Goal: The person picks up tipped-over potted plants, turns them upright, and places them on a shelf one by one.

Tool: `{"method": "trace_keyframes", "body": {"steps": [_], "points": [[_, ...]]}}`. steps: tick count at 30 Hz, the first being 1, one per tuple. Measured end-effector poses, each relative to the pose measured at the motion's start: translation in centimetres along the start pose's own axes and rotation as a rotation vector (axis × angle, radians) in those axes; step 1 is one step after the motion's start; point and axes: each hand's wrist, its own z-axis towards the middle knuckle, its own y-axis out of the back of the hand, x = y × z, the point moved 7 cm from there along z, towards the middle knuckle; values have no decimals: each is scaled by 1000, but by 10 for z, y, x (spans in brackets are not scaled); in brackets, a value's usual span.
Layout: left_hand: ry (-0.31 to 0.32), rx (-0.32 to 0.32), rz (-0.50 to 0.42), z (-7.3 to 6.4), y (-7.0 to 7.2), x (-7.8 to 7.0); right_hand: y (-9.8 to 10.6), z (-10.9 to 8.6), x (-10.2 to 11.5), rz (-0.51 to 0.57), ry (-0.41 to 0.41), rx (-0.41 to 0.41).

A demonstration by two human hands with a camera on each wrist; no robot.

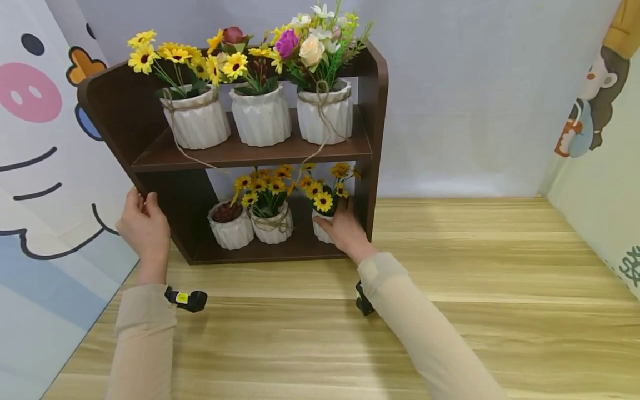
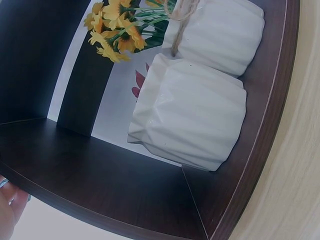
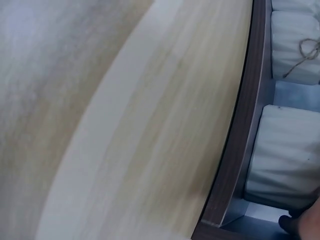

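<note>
In the head view, a dark brown two-tier shelf holds white pots of artificial flowers. My right hand grips the right-hand white pot on the lower tier, which carries small yellow flowers; the fingers go behind it. Part of that hand shows at the pot's side in the right wrist view. Outside the shelf's left panel, my left hand has loosely bent fingers, its thumb right at the panel's edge. Fingertips show there in the left wrist view.
Left on the lower tier, a pot with dark red filling adjoins a twine-tied sunflower pot. Above stand three larger flower pots, including a mixed bouquet pot. A cartoon-printed panel borders the wooden tabletop on the left.
</note>
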Motion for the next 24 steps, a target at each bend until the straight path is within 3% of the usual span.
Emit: {"method": "trace_keyframes", "body": {"steps": [9,15,24], "points": [[6,0,11,-1,2,0,5,-6,9,-62,-6,-134],[17,1,7,0,3,-2,5,-11,17,-99,-23,-130],[80,116,63,-3,4,-2,3,-31,18,-107,-21,-56]]}}
